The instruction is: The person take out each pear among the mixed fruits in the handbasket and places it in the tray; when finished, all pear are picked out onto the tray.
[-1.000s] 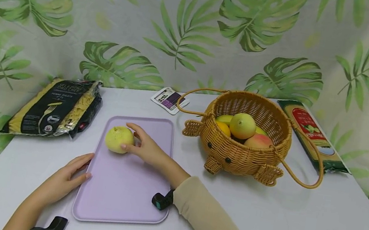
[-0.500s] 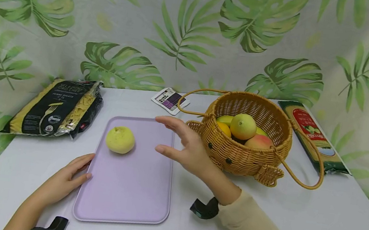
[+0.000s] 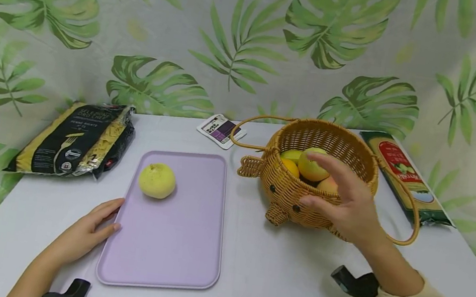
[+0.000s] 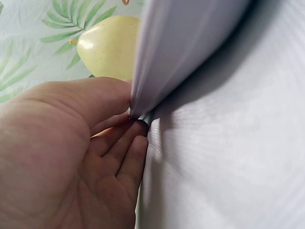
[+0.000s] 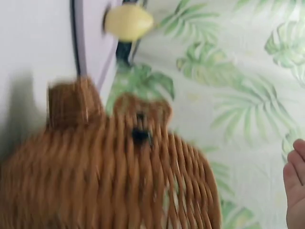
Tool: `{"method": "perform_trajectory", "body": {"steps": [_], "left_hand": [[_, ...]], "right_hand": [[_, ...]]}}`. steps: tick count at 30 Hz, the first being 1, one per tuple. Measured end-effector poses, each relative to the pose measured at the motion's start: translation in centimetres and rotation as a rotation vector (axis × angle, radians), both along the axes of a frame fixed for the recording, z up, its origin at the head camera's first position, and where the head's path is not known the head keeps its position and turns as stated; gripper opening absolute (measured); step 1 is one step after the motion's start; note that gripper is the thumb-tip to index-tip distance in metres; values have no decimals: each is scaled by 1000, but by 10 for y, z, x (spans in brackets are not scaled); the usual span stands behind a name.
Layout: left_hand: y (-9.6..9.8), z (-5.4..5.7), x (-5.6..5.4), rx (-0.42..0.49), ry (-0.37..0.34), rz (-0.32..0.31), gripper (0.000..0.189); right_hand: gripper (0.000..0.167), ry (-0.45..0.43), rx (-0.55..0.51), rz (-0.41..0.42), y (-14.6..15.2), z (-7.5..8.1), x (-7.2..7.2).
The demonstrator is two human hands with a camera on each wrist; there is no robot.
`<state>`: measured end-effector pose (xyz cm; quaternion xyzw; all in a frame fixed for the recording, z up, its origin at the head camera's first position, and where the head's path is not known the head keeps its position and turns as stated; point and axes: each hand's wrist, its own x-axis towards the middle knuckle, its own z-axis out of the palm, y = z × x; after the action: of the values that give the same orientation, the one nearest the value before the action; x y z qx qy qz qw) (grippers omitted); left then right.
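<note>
A yellow pear [image 3: 157,181] lies on the far left part of the lilac tray [image 3: 165,245]. My left hand [image 3: 81,235] rests against the tray's left edge, its thumb and fingers touching the rim. In the left wrist view the thumb [image 4: 107,98] meets that edge and the fingers lie below it. My right hand [image 3: 349,202] is raised over the near right side of a wicker basket [image 3: 280,190] with an animal face, thumb and fingers spread and holding nothing. Inside the basket are a pear [image 3: 310,168], an orange [image 3: 290,167], part of a peach [image 3: 329,185] and something yellow-green, partly hidden.
A bag of penne [image 3: 72,138] lies at the back left. A small white and purple packet [image 3: 222,131] is behind the tray. To the basket's right lies a green and red packet [image 3: 405,174]. The basket's handles [image 3: 411,213] stick out on both sides.
My right hand has let go of the pear on the tray and moved right to the basket. The pear stays where it was. My left hand has kept its place on the tray edge.
</note>
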<state>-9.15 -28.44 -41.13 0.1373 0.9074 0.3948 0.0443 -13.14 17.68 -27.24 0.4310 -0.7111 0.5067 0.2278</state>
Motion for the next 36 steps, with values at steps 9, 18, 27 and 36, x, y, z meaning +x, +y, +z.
{"method": "perform_trajectory", "body": {"steps": [9,18,27,36], "left_hand": [[0,0,0,-13,-3,5,60],[0,-1,0,-17,-6,9,60],[-1,-1,0,-14,1,5,59],[0,-1,-1,-26,2,9,59]], "right_hand": [[69,28,266,-245,59,25,-27],[69,-121,485,-435,76,43,-53],[70,-314,558,-361,84,41,-81],[77,-456,625,-333,87,24,-100]]}}
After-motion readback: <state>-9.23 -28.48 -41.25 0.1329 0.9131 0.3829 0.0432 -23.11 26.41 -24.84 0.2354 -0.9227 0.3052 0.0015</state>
